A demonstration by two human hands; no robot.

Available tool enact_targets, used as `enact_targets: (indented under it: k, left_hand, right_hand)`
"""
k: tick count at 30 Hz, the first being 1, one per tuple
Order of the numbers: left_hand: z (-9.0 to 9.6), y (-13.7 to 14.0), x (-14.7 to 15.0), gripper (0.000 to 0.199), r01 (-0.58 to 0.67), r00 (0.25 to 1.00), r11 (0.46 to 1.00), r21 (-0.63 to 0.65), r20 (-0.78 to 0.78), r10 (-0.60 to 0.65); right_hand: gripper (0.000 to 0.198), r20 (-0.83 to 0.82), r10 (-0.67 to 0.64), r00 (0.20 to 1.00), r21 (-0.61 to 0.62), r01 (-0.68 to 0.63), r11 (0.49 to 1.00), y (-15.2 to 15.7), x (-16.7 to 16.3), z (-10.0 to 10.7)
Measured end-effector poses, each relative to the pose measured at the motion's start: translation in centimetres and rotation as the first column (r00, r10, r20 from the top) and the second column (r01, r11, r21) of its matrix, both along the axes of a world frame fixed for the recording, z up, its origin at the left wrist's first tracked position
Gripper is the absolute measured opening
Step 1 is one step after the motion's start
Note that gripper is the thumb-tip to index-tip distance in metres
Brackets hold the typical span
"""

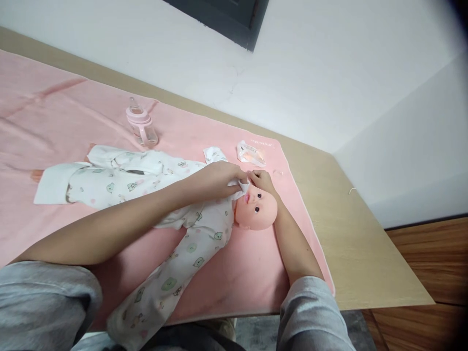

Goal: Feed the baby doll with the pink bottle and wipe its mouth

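Note:
A baby doll (261, 207) lies on its back on a pink blanket, its bald head toward the right. It wears a white printed outfit (124, 183), with one long sleeve hanging over the near table edge. My left hand (223, 178) reaches across the chest and pinches a piece of white cloth (241, 187) by the chin; whether this is the collar or a separate cloth, I cannot tell. My right hand (261, 180) comes round the top of the head and is closed beside the far cheek. What its fingers hold is hidden.
A pink-lidded baby bottle (142, 124) stands beyond the doll's legs. Near the head lie a small clear packet (251, 154) and a tiny transparent piece (278, 172). The pink blanket (256, 273) covers much of the wooden table (351, 258), which meets a white wall (307, 63).

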State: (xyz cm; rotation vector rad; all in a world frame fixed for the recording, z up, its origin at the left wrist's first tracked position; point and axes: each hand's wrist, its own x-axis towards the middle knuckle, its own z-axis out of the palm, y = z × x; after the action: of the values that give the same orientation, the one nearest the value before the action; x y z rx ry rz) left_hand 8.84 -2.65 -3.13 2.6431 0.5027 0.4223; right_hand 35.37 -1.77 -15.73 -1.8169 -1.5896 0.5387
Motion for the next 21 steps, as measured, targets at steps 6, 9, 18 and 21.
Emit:
enact_targets:
  k: [6,9,18,21]
  left_hand:
    - [-0.3,0.0,0.2,0.028,-0.019,1.000,1.000,0.008,0.013,0.019]
    - [-0.5,0.0,0.3,0.028,-0.036,0.999,0.999,0.016,0.019,0.036]
    - [-0.4,-0.5,0.4,0.034,-0.050,0.998,0.999,-0.003,0.023,0.050]
    - [-0.3,-0.6,0.4,0.039,-0.046,0.996,0.999,0.000,0.075,0.045]
  right_hand:
    - [0.047,0.044,0.000,0.999,0.006,0.000,1.000,0.1,0.2,-0.2]
    - [0.046,0.030,0.006,1.000,0.004,-0.006,1.000,0.0,0.0,0.1]
    - [0.047,0.034,-0.022,0.999,-0.041,0.024,0.999,-0.8,-1.0,1.3]
    - [0.046,0.011,-0.016,1.000,-0.060,0.017,0.998,-1.2,-1.4,1.9]
